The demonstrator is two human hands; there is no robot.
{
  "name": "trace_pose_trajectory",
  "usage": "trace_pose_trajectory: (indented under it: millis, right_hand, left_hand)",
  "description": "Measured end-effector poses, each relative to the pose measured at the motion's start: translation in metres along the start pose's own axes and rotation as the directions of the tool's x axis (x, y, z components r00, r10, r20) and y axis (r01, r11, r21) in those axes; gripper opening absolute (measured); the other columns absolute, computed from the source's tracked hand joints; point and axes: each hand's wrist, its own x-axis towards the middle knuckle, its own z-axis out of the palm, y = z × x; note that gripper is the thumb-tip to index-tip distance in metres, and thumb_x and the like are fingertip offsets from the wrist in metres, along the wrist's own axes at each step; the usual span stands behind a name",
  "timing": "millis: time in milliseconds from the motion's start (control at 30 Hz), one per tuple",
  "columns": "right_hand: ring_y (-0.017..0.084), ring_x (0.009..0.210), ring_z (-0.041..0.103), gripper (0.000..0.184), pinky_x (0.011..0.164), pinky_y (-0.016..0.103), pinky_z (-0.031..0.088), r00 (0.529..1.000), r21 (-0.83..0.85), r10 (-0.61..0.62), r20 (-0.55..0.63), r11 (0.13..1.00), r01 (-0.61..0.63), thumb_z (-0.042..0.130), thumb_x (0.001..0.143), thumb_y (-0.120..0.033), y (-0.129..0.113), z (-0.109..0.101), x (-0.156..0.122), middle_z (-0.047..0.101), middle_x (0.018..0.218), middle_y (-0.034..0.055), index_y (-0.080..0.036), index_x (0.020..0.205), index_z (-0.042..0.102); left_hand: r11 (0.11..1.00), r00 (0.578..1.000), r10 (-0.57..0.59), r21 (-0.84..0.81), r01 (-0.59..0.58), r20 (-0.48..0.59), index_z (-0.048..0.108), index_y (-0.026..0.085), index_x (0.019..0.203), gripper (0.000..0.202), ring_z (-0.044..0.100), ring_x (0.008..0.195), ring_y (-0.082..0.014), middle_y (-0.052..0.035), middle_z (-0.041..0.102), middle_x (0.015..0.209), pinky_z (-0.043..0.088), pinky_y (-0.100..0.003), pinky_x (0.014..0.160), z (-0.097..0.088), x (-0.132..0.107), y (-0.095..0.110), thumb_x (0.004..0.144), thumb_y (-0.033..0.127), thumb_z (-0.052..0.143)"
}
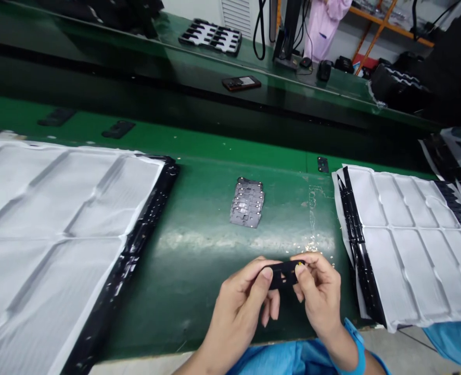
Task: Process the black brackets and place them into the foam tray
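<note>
A small black plastic part point(282, 274) with little cut-outs is held up over the front of the green table. My left hand point(246, 297) pinches its left end between thumb and fingers. At its right end, my right hand point(319, 291) is closed on it, the thumb pressing near a tiny yellow spot. Beyond both hands, a neat overlapping row of grey plastic parts point(247, 203) lies flat on the table.
White-lined tray stacks with black edges stand at left point(90, 192) and right point(418, 245). Loose black parts point(118, 129) lie on the green belt, one small piece point(322, 164) at right. Behind are a phone-like device point(241, 83), a tray point(210, 36) and a person in pink point(324, 26).
</note>
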Motion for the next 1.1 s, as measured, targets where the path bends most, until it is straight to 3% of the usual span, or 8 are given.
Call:
trace_pose_trajectory:
  millis: [300, 433, 533, 633, 800, 1100]
  right_hand:
    - [0.008, 0.042, 0.038, 0.037, 0.039, 0.018, 0.030, 0.995, 0.027, 0.099, 0.024, 0.995, -0.100, 0.067, 0.095, -0.054, 0.000, 0.001, 0.000, 0.048, 0.056, -0.0065, -0.018, 0.085, 0.069]
    - [0.009, 0.047, 0.040, 0.038, 0.041, 0.019, 0.033, 0.995, 0.016, 0.100, 0.005, 0.995, -0.100, 0.066, 0.093, -0.053, 0.001, 0.004, 0.001, 0.052, 0.060, -0.0042, -0.019, 0.076, 0.063]
    - [0.008, 0.045, 0.038, 0.036, 0.040, 0.018, 0.032, 0.983, 0.068, 0.180, 0.025, 0.981, -0.181, 0.067, 0.092, -0.051, 0.003, 0.006, 0.001, 0.052, 0.060, -0.0047, -0.019, 0.075, 0.062]
    - [0.006, 0.040, 0.034, 0.033, 0.039, 0.017, 0.030, 0.965, 0.108, 0.245, 0.092, 0.961, -0.255, 0.068, 0.093, -0.048, 0.004, 0.008, 0.000, 0.049, 0.056, -0.0068, -0.018, 0.080, 0.067]
    - [0.005, 0.038, 0.038, 0.031, 0.040, 0.016, 0.031, 0.971, 0.064, 0.219, 0.098, 0.972, -0.226, 0.071, 0.093, -0.045, 0.000, 0.012, 0.001, 0.049, 0.051, -0.0079, -0.016, 0.082, 0.071]
    - [0.009, 0.041, 0.049, 0.026, 0.041, 0.018, 0.040, 0.981, -0.067, 0.135, 0.139, 0.990, -0.127, 0.067, 0.098, -0.041, -0.001, 0.019, 0.001, 0.054, 0.055, -0.0053, -0.018, 0.088, 0.072]
  left_hand:
    - [0.990, 0.996, 0.085, 0.112, -0.085, 0.009, 0.074, 0.017, 0.102, 0.034, 0.048, 0.041, -0.0099, 0.0046, 0.054, 0.054, 0.039, -0.020, 0.044, -0.009, -0.004, -0.003, 0.106, 0.041, 0.050]
    - [0.987, 0.995, 0.098, 0.123, -0.100, 0.018, 0.075, 0.018, 0.102, 0.031, 0.050, 0.044, -0.0099, 0.0044, 0.054, 0.057, 0.038, -0.020, 0.045, -0.012, -0.005, -0.005, 0.105, 0.037, 0.051]
    - [0.992, 0.996, 0.083, 0.097, -0.085, 0.026, 0.075, 0.018, 0.103, 0.031, 0.049, 0.045, -0.0104, 0.0047, 0.053, 0.055, 0.037, -0.020, 0.045, -0.017, -0.006, -0.005, 0.105, 0.038, 0.052]
    - [0.998, 0.998, 0.005, 0.058, -0.008, 0.065, 0.074, 0.017, 0.103, 0.034, 0.047, 0.044, -0.0102, 0.0049, 0.053, 0.053, 0.037, -0.021, 0.046, -0.024, -0.005, -0.003, 0.104, 0.042, 0.051]
    - [0.988, 0.973, -0.139, -0.047, 0.150, 0.184, 0.068, 0.013, 0.107, 0.033, 0.055, 0.048, -0.0115, 0.0002, 0.066, 0.062, 0.046, -0.023, 0.052, -0.037, -0.008, 0.010, 0.098, 0.043, 0.055]
    - [0.970, 0.969, -0.241, -0.021, 0.242, 0.045, 0.058, 0.018, 0.088, 0.027, 0.051, 0.040, -0.0096, 0.0004, 0.068, 0.055, 0.041, -0.020, 0.044, -0.050, -0.004, 0.015, 0.092, 0.045, 0.057]
